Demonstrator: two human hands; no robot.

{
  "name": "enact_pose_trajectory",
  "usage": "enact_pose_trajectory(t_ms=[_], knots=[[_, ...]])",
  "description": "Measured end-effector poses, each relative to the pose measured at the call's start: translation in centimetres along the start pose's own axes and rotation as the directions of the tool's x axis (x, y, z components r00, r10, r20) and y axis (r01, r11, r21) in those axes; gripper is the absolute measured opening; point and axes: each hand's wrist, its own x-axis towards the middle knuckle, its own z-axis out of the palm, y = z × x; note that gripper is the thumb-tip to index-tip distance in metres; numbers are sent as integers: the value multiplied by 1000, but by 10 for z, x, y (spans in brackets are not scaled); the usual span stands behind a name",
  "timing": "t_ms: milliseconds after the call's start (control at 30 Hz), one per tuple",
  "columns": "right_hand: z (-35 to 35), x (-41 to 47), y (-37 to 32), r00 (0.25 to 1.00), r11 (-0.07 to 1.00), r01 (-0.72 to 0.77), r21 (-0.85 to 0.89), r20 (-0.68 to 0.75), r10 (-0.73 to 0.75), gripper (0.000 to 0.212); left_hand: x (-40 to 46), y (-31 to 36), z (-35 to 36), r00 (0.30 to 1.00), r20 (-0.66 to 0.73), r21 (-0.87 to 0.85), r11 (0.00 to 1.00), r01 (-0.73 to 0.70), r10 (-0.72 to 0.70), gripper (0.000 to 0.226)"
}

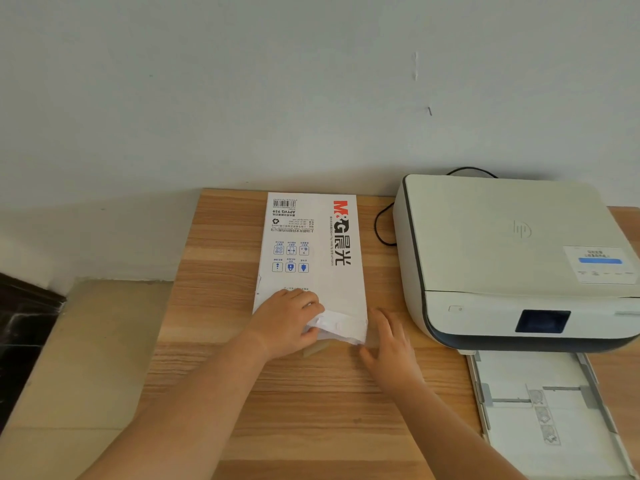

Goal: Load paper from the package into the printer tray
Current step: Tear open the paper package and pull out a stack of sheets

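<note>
Head view: both hands (289,318) at paper package's (311,251) torn near end.

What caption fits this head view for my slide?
Left hand grips the torn near end of the paper package on the wooden desk, right hand alongside; printer tray pulled out.

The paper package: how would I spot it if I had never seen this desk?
Start at the white printer on the wooden desk; the paper package lies flat just to its left, reaching back to the wall. It is the long white wrapper with a red and black logo, its torn near end under the left hand.
</note>
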Motion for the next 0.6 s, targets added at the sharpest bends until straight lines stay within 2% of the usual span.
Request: enact_pose_trajectory(t_ms=[167,300,400,533,600], knots=[[2,10,-23,986,990,140,-3,-95,-140,68,13,-1,-10,1000,19,37,999,-10,10,37],[-3,23,-43,964,974,227,-22,-139,-228,44,25,1,-20,994,109,52,998,23,-28,37],[-8,30,-52,963,971,238,-19,-126,-238,34,27,2,-23,993,111,58,997,42,-48,38],[-14,33,-53,970,975,222,-16,-93,-223,33,18,5,-21,997,-2,89,993,73,-73,48],[-16,34,-53,974,978,209,-18,-84,-210,34,12,6,-21,992,-78,109,988,111,-103,46]])
